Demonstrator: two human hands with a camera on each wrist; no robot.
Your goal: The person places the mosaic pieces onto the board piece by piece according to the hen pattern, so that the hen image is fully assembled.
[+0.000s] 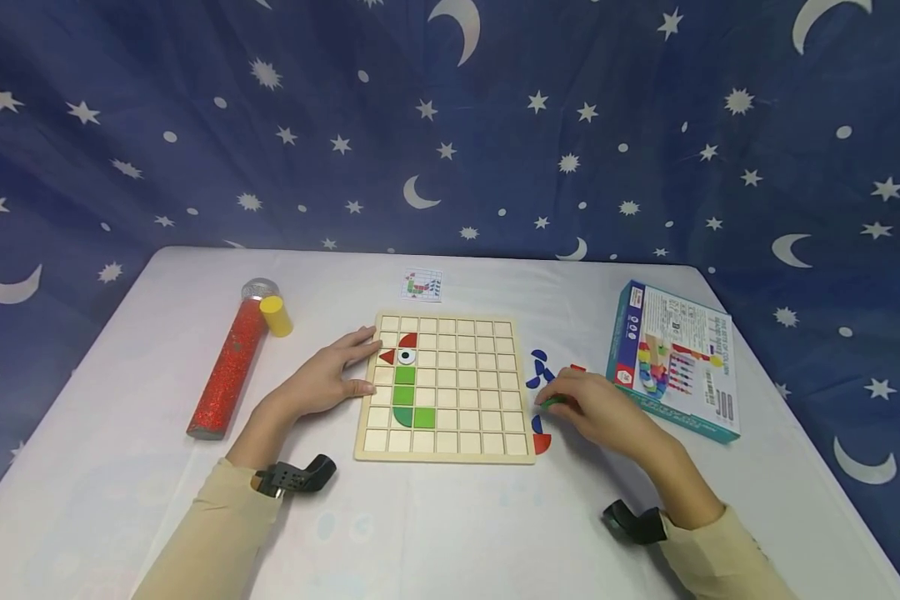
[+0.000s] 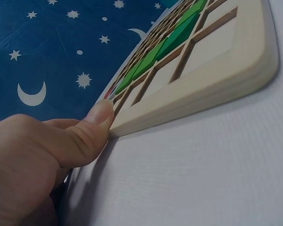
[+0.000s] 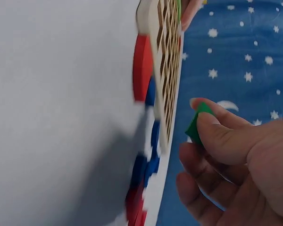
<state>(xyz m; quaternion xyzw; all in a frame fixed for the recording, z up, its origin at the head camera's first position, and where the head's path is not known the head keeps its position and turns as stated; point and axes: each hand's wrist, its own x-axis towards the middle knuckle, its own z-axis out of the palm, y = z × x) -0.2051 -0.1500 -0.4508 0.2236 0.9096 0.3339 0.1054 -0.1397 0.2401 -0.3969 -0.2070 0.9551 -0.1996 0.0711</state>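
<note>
A square wooden grid board [image 1: 450, 457] lies on the table between the hands. Down its left side sit a red quarter-round, a red triangle [image 1: 387, 357], an eye tile [image 1: 406, 357], green squares [image 1: 423, 417] and a dark-green quarter-round [image 1: 402, 415]. My left hand [image 1: 322, 375] rests at the board's left edge, fingers spread, with the thumb [image 2: 100, 112] touching the frame. Just right of the board, my right hand [image 1: 596, 408] pinches a small green piece [image 3: 196, 127] between thumb and fingertips. The fingers partly hide that piece's shape.
Blue pieces [image 1: 539, 367] and a red quarter-round [image 1: 542, 443] lie along the board's right edge. Behind the board is a small pattern card [image 1: 422, 285]. A red glittery tube [image 1: 228, 367] and yellow cylinder [image 1: 276, 316] are at left, a printed box [image 1: 678, 358] at right.
</note>
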